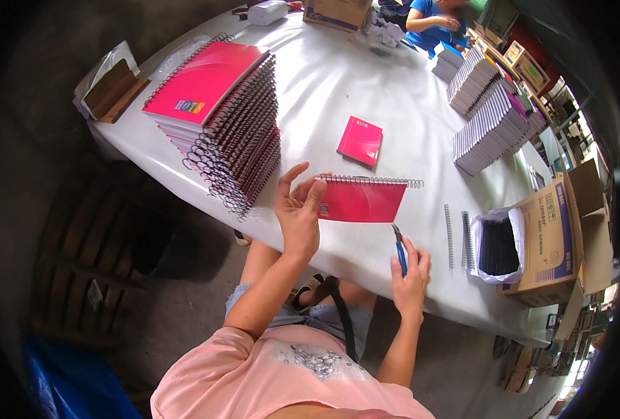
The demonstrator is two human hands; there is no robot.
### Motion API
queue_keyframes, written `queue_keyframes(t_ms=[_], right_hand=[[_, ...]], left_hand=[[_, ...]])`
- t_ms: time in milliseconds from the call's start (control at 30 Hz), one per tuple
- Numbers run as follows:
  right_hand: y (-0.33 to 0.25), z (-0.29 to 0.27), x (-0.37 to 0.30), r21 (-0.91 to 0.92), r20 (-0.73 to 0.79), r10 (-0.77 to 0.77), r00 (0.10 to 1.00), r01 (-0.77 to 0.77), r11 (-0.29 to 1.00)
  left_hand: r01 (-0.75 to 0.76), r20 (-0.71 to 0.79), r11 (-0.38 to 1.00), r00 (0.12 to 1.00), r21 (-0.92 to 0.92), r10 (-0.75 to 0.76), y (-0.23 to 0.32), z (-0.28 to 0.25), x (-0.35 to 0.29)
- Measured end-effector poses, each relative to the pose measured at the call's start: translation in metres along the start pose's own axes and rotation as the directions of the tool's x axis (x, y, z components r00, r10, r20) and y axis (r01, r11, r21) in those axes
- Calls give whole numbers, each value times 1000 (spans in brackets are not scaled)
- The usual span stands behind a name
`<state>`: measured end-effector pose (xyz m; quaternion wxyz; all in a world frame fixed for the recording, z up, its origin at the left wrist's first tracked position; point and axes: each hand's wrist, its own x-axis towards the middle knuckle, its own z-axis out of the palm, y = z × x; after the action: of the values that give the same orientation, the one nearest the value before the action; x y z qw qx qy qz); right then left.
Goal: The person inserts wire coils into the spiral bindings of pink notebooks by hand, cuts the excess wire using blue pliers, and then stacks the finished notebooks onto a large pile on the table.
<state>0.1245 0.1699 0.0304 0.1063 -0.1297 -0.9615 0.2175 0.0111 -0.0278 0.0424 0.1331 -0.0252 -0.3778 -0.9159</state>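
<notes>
My left hand [301, 209] grips the left end of a pink spiral notebook [366, 201], thumb across its cover. A wire coil [376, 181] runs along the notebook's top edge and sticks out past its right end. In my right hand [411, 279] is a pair of blue-handled pliers [400, 251], their dark jaws pointing up just below the notebook's lower right corner, apart from the coil. Beyond the held notebook, a small pink notebook [361, 141] lies flat on the table. To the left rises a tall stack of pink spiral notebooks [209, 80], coils facing outward.
Loose wire coils [449, 236] lie at the right, beside a cardboard box [549, 227] on its side with dark coils [498, 246] in a plastic bag. Book stacks [488, 133] stand at the far right. Another person [432, 24] in blue is at the far side of the white table [303, 91].
</notes>
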Motion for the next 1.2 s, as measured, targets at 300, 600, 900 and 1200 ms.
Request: queue_keyframes(t_ms=[300,600,900,1200], right_hand=[[-63,-4,35,924,-284,-43,958,285,255],[-233,-82,125,948,-315,-362,877,278,-152],[-311,-98,247,904,-378,-571,729,157,-399],[-362,-66,182,552,-236,-968,84,832,-62]], left_hand=[[6,108,992,994,-130,8,48,21,-31],[-806,196,192,353,560,915,180,-6,12],[-519,210,717,852,466,480,185,-37,64],[-587,307,668,809,457,501,179,-47,76]])
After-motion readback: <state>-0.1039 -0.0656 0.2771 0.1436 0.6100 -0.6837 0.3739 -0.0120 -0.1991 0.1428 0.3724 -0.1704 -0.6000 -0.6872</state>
